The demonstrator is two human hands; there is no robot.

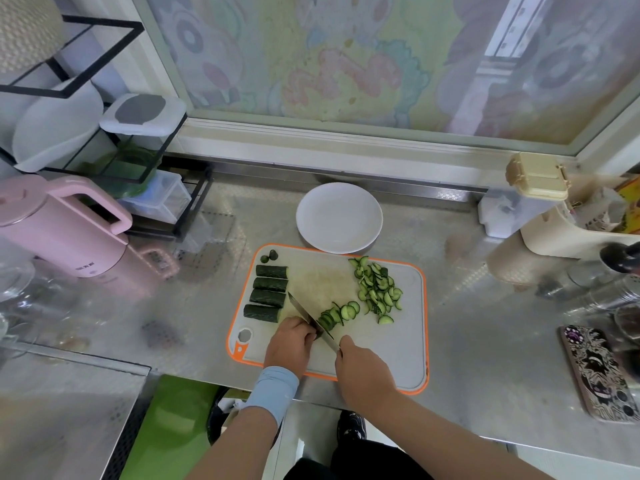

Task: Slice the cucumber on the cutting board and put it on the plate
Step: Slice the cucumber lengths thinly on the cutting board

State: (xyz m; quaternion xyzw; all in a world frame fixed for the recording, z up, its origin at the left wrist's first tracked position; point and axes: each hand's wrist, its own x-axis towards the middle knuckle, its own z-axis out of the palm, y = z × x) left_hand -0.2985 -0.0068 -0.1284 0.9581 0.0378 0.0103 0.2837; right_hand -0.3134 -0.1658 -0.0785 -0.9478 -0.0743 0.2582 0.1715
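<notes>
A grey cutting board point(398, 348) with an orange rim lies on the steel counter. Several dark cucumber halves point(268, 296) lie in a column at its left, with two end bits point(270, 256) above them. A pile of half-moon slices point(377, 289) sits at the board's upper right. My right hand point(363, 370) grips the handle of a knife point(310, 320) whose blade stands across a partly sliced cucumber piece point(337, 315). My left hand point(289, 342), fingers curled, holds that piece against the blade's left side. A white plate point(339, 218) sits bare just behind the board.
A pink kettle point(65, 226) and a black wire rack point(114, 143) with containers stand at the left. A beige box point(538, 180), a holder and glass jars point(595, 292) crowd the right. A patterned phone point(599, 372) lies near the right front edge.
</notes>
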